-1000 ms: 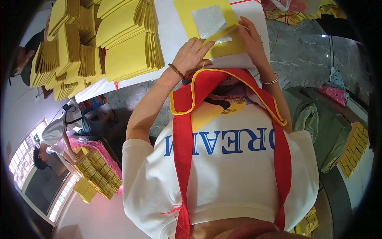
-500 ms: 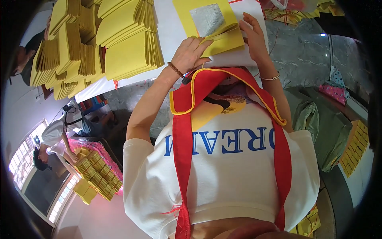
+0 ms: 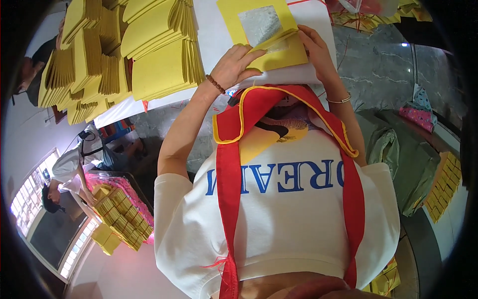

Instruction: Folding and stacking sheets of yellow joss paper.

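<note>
On the white-covered table lies a yellow paper sheet (image 3: 230, 17) with a silver square (image 3: 260, 24) on it. Its near portion (image 3: 289, 57) spreads between my hands, with a raised crease across it and a second silver patch (image 3: 278, 46) showing just below. My left hand (image 3: 235, 65) rests at the paper's left side, index finger and thumb stretched apart, fingertips touching the crease. At the opposite edge, my right hand (image 3: 319, 56) has its fingers bent around the paper by the end of the crease. Its thumb is mostly hidden.
Tall stacks of folded yellow paper (image 3: 164, 65) stand left of the white tabletop (image 3: 211, 30). A red strap with yellow trim (image 3: 229, 199) hangs over my white shirt. At far left a person (image 3: 67, 169) handles bundled yellow paper (image 3: 124, 214). Green sacks (image 3: 408, 159) lie right.
My right hand has bent its spread fingers onto the paper's right edge. My left hand has shifted slightly left, and the silver patch under the crease has come into sight.
</note>
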Tool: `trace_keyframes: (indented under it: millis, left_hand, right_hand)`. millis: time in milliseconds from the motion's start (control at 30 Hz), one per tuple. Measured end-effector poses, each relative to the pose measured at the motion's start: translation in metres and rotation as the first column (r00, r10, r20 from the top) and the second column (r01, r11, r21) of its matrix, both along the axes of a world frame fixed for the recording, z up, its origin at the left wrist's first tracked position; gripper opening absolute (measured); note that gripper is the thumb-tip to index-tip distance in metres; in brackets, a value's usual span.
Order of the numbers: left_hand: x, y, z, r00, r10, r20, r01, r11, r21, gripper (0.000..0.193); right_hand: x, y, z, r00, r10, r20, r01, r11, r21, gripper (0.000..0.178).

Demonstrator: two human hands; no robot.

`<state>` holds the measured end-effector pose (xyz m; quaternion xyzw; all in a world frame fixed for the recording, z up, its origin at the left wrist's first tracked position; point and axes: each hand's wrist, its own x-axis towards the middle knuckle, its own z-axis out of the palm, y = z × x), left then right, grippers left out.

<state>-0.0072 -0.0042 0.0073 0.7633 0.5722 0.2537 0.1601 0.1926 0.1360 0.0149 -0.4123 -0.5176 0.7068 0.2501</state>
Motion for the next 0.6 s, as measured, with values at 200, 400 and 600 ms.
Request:
trace_keyframes:
  millis: [200,400,600]
  left_hand:
    - [0.010,-0.001,0.005,0.993,0.014,-0.117,-0.003,0.996,0.093,0.056]
    - [0.002,0.000,0.005,0.998,0.009,-0.069,-0.010,1.000,-0.008,0.051]
    - [0.000,-0.001,0.000,0.997,0.072,-0.008,-0.071,0.992,0.108,0.031]
  right_hand:
    - [0.000,0.001,-0.003,0.999,-0.024,0.025,0.025,1.000,-0.008,0.037]
    - [0.000,0.000,0.000,0.999,-0.023,0.030,0.023,1.000,-0.009,0.038]
    - [0.002,0.006,-0.009,0.995,-0.074,0.073,0.067,0.993,0.095,0.038]
